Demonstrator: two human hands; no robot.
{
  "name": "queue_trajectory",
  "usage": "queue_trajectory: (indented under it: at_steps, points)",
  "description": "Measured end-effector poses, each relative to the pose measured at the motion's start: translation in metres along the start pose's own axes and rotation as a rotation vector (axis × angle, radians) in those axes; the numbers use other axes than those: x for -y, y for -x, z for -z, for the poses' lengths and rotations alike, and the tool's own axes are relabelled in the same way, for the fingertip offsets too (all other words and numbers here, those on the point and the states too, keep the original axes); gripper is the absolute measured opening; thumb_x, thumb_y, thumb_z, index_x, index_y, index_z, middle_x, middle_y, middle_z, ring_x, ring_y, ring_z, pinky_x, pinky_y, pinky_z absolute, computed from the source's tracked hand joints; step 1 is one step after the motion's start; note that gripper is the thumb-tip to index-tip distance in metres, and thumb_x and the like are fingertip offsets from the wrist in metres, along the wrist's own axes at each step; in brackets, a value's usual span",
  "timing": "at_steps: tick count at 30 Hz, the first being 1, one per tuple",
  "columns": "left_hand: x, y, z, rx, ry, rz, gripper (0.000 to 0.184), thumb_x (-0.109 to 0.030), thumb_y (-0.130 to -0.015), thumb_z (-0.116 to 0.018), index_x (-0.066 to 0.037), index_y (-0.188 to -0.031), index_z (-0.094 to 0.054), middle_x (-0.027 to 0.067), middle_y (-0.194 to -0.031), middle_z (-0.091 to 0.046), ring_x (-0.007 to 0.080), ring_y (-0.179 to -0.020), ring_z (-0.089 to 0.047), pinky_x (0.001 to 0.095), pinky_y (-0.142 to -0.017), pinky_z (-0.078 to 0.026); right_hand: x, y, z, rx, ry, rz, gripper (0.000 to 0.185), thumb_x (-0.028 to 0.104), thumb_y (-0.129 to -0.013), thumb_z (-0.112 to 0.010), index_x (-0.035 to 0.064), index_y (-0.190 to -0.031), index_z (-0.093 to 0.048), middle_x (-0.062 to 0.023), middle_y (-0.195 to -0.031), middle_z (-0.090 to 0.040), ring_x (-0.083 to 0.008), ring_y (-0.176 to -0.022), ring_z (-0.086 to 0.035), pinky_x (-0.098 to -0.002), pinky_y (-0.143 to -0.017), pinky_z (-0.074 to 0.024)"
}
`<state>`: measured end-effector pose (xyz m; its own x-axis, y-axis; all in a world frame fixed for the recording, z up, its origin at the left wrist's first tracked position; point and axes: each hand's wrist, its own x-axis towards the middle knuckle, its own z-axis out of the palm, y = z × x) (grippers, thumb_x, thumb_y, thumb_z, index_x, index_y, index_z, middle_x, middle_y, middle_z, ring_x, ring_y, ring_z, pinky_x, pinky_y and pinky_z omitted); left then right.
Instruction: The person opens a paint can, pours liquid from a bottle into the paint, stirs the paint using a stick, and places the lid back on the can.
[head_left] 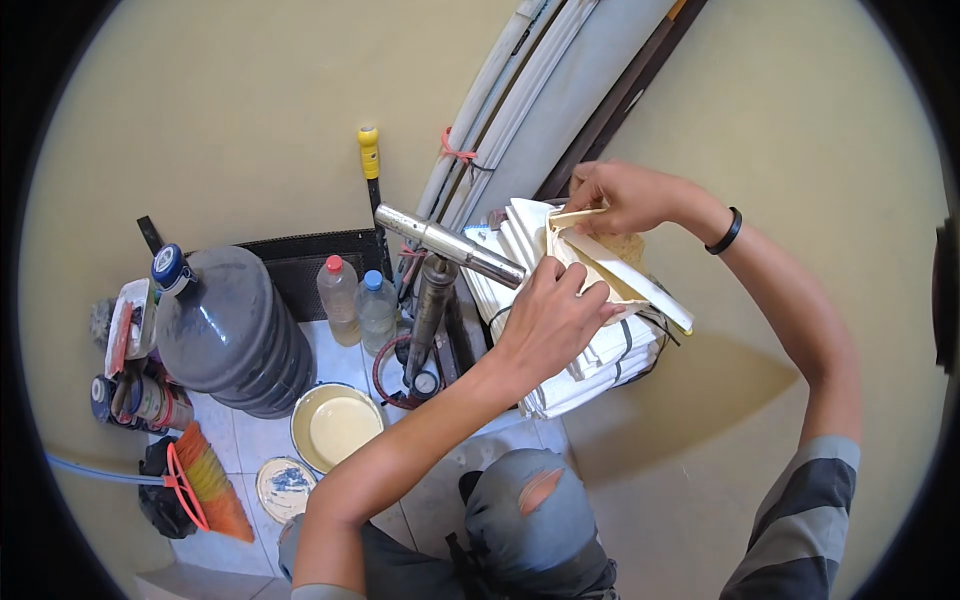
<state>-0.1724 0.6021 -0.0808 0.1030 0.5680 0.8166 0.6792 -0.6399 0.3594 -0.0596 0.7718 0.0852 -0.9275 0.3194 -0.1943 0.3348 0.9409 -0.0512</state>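
A cream folded paper piece (592,262), perhaps an envelope or folder, lies spread on top of a tall stack of white folded papers (555,393). My right hand (628,198), above a black wristband, pinches its upper edge. Curled over its near side, my left hand (556,318) has its fingers closed on the paper; the exact fingertip contact is partly hidden. A dark strap (626,340) runs around the stack. Just left of my left hand is the metal T-handle of a floor pump (450,245).
Left of the pump stand two plastic bottles (340,300), a large water jug (232,335) and a cream-coated tub (318,465). A broom head (212,490) lies at lower left. White tied pipes (470,130) lean on the wall behind. My knee (530,510) is below.
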Motion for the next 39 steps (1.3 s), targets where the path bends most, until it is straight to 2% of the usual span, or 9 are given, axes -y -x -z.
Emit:
queue_trajectory:
  at_steps: [3,7,13,27,31,33,36,37,39]
  points:
    - [0.000,0.001,0.000,-0.007,0.025,0.022,0.022,-0.025,-0.099,-0.078,-0.005,-0.096,-0.068,0.0121,-0.096,-0.059,0.0338,-0.093,-0.055,0.0453,-0.079,-0.053,0.003,-0.001,-0.002,-0.014,-0.108,0.047,0.033,0.015,-0.092,-0.082,0.0035,-0.123,-0.081,-0.0165,-0.109,-0.081,-0.0345,-0.094,-0.075,-0.0438,-0.088,-0.0593]
    - [0.001,0.001,-0.001,-0.008,0.037,0.027,0.022,-0.026,-0.100,-0.077,-0.006,-0.096,-0.068,0.0120,-0.095,-0.059,0.0331,-0.093,-0.055,0.0450,-0.078,-0.053,0.007,-0.002,0.001,0.032,-0.133,-0.013,0.035,0.014,-0.092,-0.082,0.0027,-0.125,-0.080,-0.0163,-0.108,-0.082,-0.0338,-0.095,-0.077,-0.0421,-0.085,-0.0589]
    - [0.003,0.000,-0.001,-0.004,0.053,0.022,0.023,-0.026,-0.099,-0.078,-0.006,-0.098,-0.067,0.0117,-0.096,-0.059,0.0330,-0.093,-0.056,0.0450,-0.078,-0.052,0.011,-0.007,0.012,0.157,-0.183,-0.160,0.031,0.016,-0.095,-0.081,0.0039,-0.123,-0.081,-0.0164,-0.107,-0.083,-0.0277,-0.096,-0.079,-0.0385,-0.088,-0.0592]
    - [-0.002,-0.004,-0.002,-0.026,0.036,0.013,0.024,-0.027,-0.099,-0.078,-0.006,-0.096,-0.068,0.0120,-0.095,-0.059,0.0326,-0.092,-0.056,0.0449,-0.078,-0.053,-0.020,0.001,0.007,0.260,-0.732,-0.324,0.036,0.020,-0.106,-0.074,-0.0005,-0.135,-0.075,-0.0020,-0.117,-0.080,-0.0055,-0.100,-0.070,-0.0243,-0.090,-0.0585]
    - [-0.002,-0.003,-0.005,-0.008,0.016,0.021,0.023,-0.026,-0.098,-0.079,-0.006,-0.096,-0.068,0.0123,-0.094,-0.059,0.0328,-0.093,-0.057,0.0447,-0.079,-0.053,-0.022,0.007,0.007,0.246,-0.826,-0.279,0.041,0.026,-0.106,-0.075,0.0026,-0.140,-0.073,-0.0042,-0.124,-0.079,-0.0079,-0.107,-0.073,-0.0271,-0.095,-0.0599]
    - [-0.002,-0.001,-0.004,0.004,0.005,0.032,0.023,-0.026,-0.097,-0.080,-0.006,-0.096,-0.068,0.0122,-0.094,-0.059,0.0327,-0.093,-0.057,0.0447,-0.079,-0.053,-0.011,0.011,0.031,-0.038,-1.042,-0.382,0.046,0.029,-0.107,-0.074,0.0034,-0.144,-0.070,-0.0099,-0.130,-0.078,-0.0151,-0.123,-0.072,-0.0338,-0.102,-0.0602]
    - [-0.006,-0.003,-0.006,0.004,0.008,0.018,0.024,-0.027,-0.095,-0.081,-0.006,-0.097,-0.068,0.0122,-0.095,-0.060,0.0329,-0.095,-0.058,0.0455,-0.082,-0.053,-0.009,0.017,0.049,-0.056,-0.836,-0.394,0.048,0.036,-0.106,-0.074,0.0071,-0.144,-0.070,-0.0121,-0.136,-0.076,-0.0184,-0.131,-0.070,-0.0385,-0.105,-0.0601]
    - [-0.006,-0.004,-0.009,-0.030,0.013,-0.005,0.025,-0.027,-0.095,-0.081,-0.006,-0.096,-0.068,0.0120,-0.095,-0.060,0.0327,-0.096,-0.058,0.0456,-0.084,-0.053,-0.007,0.017,0.051,-0.094,-0.822,-0.352,0.045,0.036,-0.106,-0.074,0.0106,-0.143,-0.072,-0.0032,-0.119,-0.081,-0.0128,-0.114,-0.075,-0.0338,-0.095,-0.0628]
    - [-0.007,-0.003,-0.014,-0.015,-0.015,-0.024,0.033,-0.031,-0.093,-0.083,-0.004,-0.100,-0.067,0.0170,-0.104,-0.062,0.0369,-0.105,-0.060,0.0478,-0.093,-0.053,-0.003,0.020,0.062,-0.088,-0.747,-0.319,0.044,0.034,-0.106,-0.074,0.0084,-0.142,-0.072,-0.0017,-0.109,-0.080,-0.0104,-0.102,-0.075,-0.0309,-0.087,-0.0624]
